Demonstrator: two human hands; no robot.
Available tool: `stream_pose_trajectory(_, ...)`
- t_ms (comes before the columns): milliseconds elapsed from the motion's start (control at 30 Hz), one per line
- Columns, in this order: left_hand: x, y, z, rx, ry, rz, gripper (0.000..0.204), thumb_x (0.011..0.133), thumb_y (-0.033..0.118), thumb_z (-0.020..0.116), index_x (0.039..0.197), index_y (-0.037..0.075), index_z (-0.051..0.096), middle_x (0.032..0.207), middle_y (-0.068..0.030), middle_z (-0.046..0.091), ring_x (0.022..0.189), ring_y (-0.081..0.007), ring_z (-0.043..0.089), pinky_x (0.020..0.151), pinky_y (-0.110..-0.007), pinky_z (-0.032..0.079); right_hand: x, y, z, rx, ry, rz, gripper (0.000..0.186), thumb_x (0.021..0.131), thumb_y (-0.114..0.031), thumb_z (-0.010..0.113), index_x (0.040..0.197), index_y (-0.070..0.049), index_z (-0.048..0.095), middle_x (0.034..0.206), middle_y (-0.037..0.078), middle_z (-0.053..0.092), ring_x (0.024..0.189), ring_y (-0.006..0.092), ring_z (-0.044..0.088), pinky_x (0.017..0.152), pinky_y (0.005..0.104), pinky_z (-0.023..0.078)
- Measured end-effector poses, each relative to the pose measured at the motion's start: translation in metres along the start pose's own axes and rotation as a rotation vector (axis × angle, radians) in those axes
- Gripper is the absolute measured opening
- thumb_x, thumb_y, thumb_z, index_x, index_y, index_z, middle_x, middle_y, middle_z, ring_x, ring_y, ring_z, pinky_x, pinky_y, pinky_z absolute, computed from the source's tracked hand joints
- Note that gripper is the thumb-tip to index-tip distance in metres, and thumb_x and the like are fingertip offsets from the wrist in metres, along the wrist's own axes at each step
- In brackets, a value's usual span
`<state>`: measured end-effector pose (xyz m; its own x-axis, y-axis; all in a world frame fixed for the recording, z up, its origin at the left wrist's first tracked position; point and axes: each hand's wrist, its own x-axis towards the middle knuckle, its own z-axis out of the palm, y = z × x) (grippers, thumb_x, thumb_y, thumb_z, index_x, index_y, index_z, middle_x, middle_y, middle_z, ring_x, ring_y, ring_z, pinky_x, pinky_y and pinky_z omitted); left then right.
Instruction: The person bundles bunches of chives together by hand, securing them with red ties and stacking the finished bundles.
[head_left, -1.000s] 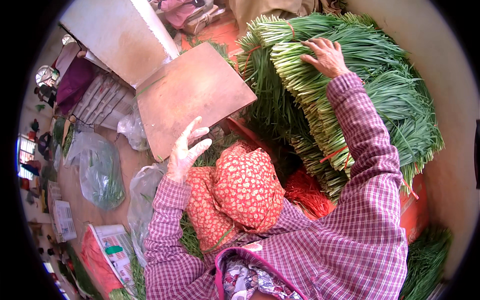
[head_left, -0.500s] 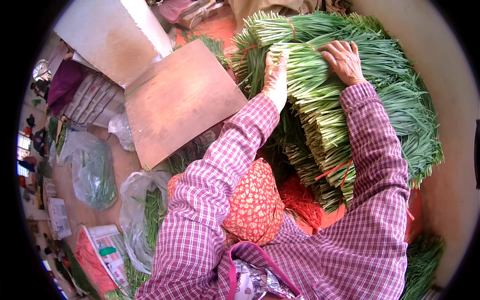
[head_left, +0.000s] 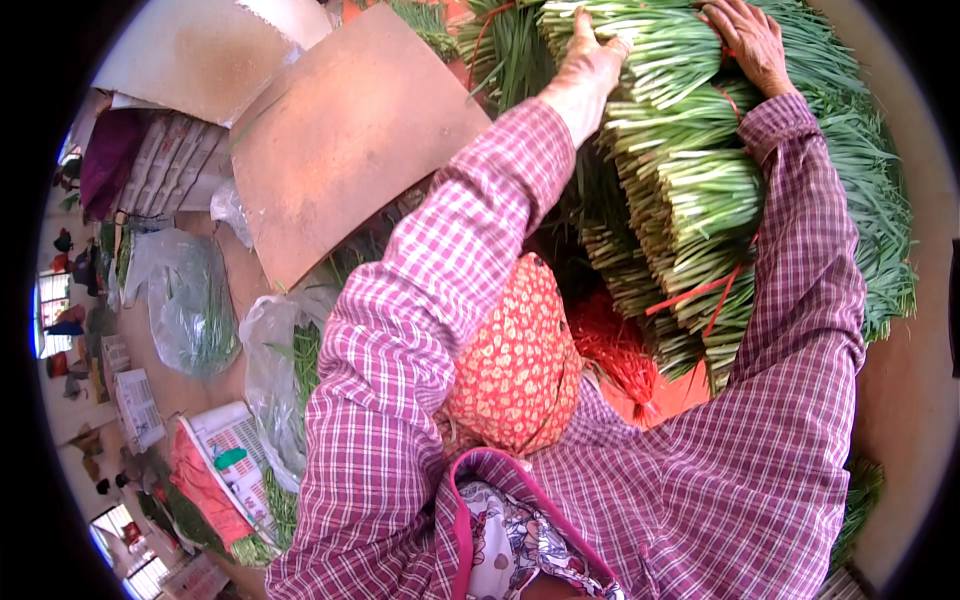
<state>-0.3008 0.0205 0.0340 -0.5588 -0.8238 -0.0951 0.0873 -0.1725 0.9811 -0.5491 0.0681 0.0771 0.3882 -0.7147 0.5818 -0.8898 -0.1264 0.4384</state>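
Note:
A large stack of green chives in tied bundles (head_left: 710, 190) lies at the upper right, pale cut ends facing left and leaves trailing right. Along the top, one bundle of chives (head_left: 655, 60) sits between my two hands. My left hand (head_left: 590, 65) cups its cut ends, thumb and fingers spread around them. Curled over its leafy side, near the red tie, is my right hand (head_left: 748, 45); some fingertips are hidden in the leaves. Another red tie (head_left: 730, 100) shows on the bundle just below.
A brown board (head_left: 350, 140) stands left of the stack, beside a pale panel (head_left: 200, 60). Clear plastic bags of greens (head_left: 190, 305) rest on the floor at left. Loose red strips (head_left: 612, 345) lie near my patterned red knee covering (head_left: 515, 360). A wall (head_left: 890, 110) bounds the right.
The view has shifted, so the stack and board sit higher in it. Both hands have moved farther away with the bundle, and the red tie of the one below now shows.

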Motion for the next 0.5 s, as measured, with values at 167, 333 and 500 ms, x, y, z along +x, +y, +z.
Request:
stream_pose_trajectory(167,-0.042,0.003,-0.057,0.04,-0.087,0.033,0.071,0.093,0.027,0.057,0.151,0.012,0.019,0.147,-0.0145,0.039,0.133,-0.0285,0.037,0.108,-0.041,0.032,-0.023,0.015,0.007,-0.069,-0.015,0.063,0.023,0.088,-0.03,0.055,0.105,-0.017,0.063,0.103,0.001,0.059,0.101,0.0226,0.051,0.087,0.0384,0.038)
stream_pose_trajectory(333,-0.107,0.008,-0.164,0.08,-0.07,0.042,0.055,0.094,0.034,0.055,0.139,0.005,0.045,0.14,-0.0108,0.049,0.126,-0.0218,0.047,0.101,-0.037,0.037,-0.005,-0.055,-0.048,0.018,-0.014,0.35,0.034,0.087,-0.026,0.059,0.118,-0.013,0.059,0.115,0.01,0.056,0.112,0.0279,0.05,0.095,0.0421,0.038)
stream_pose_trajectory(500,-0.182,-0.022,-0.228,0.155,0.004,-0.154,0.055,0.097,0.037,0.048,0.137,-0.001,0.044,0.131,-0.0168,0.056,0.119,-0.0238,0.055,0.098,-0.034,0.042,-0.065,-0.207,-0.1,1.035,0.009,0.235,0.018,0.092,-0.02,0.055,0.106,-0.012,0.064,0.088,0.007,0.068,0.074,0.0239,0.067,0.063,0.0324,0.052)
